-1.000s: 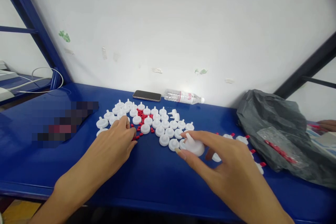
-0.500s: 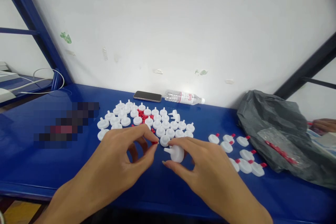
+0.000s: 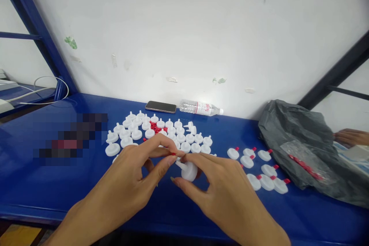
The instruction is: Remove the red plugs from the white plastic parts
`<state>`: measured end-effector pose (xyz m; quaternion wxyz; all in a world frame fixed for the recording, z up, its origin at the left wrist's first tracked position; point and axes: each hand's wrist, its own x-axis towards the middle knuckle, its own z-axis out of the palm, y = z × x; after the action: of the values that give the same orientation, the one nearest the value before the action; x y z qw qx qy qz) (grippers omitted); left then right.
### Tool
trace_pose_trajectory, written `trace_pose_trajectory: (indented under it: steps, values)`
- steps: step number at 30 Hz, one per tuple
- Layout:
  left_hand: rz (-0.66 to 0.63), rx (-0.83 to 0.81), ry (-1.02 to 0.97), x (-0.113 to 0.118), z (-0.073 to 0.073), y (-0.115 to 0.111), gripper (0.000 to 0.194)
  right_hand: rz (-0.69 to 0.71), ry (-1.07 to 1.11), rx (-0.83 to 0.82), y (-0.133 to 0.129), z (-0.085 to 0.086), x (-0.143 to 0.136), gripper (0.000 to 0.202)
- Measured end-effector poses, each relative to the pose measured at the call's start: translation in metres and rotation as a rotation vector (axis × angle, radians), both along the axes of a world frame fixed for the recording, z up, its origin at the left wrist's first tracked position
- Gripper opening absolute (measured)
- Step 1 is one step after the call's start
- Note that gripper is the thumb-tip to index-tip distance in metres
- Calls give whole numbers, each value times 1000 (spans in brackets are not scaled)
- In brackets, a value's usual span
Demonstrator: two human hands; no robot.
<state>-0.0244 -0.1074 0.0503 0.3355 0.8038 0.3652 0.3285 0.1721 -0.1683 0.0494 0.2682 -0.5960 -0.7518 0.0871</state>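
Note:
Between thumb and forefinger, my left hand (image 3: 138,173) pinches a small red cap (image 3: 173,154). My right hand (image 3: 217,178) grips a white plastic nozzle lid (image 3: 188,171), its spout pointing left towards the red cap. The two hands meet at the fingertips, and the cap is close to the spout tip; whether they touch I cannot tell. Behind them stand several white nozzle lids (image 3: 136,135) without caps, spouts up, around a heap of small red caps (image 3: 158,127). To the right, several lids with red caps on their spouts (image 3: 254,182) lie on the table.
A phone (image 3: 160,107) and a clear plastic bottle (image 3: 200,107) lie along the wall on the blue table (image 3: 86,184). At right, a dark plastic bag (image 3: 296,127) carries a clear pouch of red pieces (image 3: 307,167). Beyond it shows another person's hand (image 3: 351,137).
My left hand has moved right and up with the red cap, closing the gap to the spout. The white nozzle lid in my right hand has shifted slightly left.

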Motion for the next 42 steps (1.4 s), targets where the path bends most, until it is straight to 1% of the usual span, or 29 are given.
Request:
trace_pose_trajectory:
  steps: [3, 5, 10, 13, 17, 20, 23, 27, 30, 33, 38, 42]
  values:
    - [-24, -8, -17, 3, 2, -2, 12, -3, 22, 5, -1, 1, 0, 10]
    - [-20, 6, -40, 5, 4, -2, 11, 7, 44, 20, -1, 1, 0, 9]
    - [98, 53, -30, 4, 6, -3, 14, 35, 101, 91, 0, 0, 2, 18]
    - [115, 80, -8, 1, 6, -3, 16, 22, 116, 134, -1, -1, 4, 23]
    - [101, 120, 31, 1, 5, -2, 17, 31, 115, 138, -2, -2, 6, 24]
    - [33, 175, 129, 1, 2, -1, 18, 41, 83, 150, -1, -2, 7, 26]
    - [-67, 282, 251, -3, -4, 0, 21, 61, 45, 176, 1, -3, 8, 32]
    - [-126, 434, 319, -10, -11, 2, 23, 105, 59, 236, 5, -7, 6, 41]
    - [-129, 480, 325, -12, -12, 3, 27, 147, 106, 332, 8, -11, 1, 38]
    - [-112, 479, 333, -9, -10, 2, 30, 168, 132, 401, 12, -15, -3, 36]
    - [-112, 475, 332, -8, -10, 0, 35, 195, 169, 383, 15, -17, -5, 26]
    - [-116, 543, 323, -15, -14, 2, 40, 205, 171, 380, 15, -18, -9, 18]
